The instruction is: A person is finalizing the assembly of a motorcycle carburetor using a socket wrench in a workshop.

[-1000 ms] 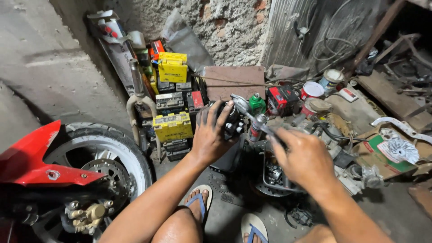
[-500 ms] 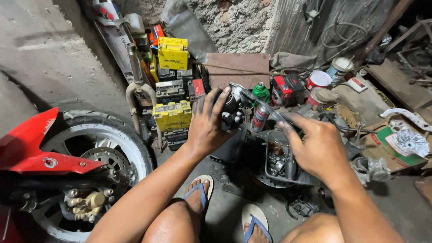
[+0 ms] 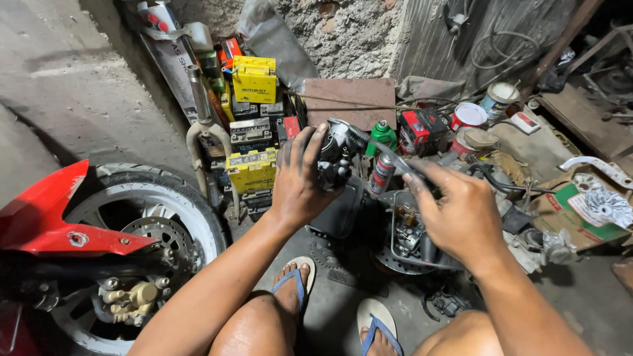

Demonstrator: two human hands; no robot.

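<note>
My left hand (image 3: 298, 179) grips a dark metal carburetor (image 3: 337, 150), held up above the floor in the middle of the view. My right hand (image 3: 456, 211) holds a slim metal tool (image 3: 395, 157) whose tip points at the carburetor's right side. Below the hands lies a round engine part with a wire basket (image 3: 409, 234) over it. A spray can (image 3: 381, 173) stands just behind the tool. My knees and blue-strapped sandals (image 3: 293, 280) show at the bottom.
A motorcycle front wheel (image 3: 132, 231) with a red fender (image 3: 53, 217) stands at left. Stacked yellow and black batteries (image 3: 252, 168) lean by the wall beside a fork leg (image 3: 201, 132). Cans, a red box (image 3: 428, 126), cardboard and scrap parts crowd the right.
The view has shifted slightly closer. My left hand keeps the carburetor while my right hand has brought the tool a little nearer to it.
</note>
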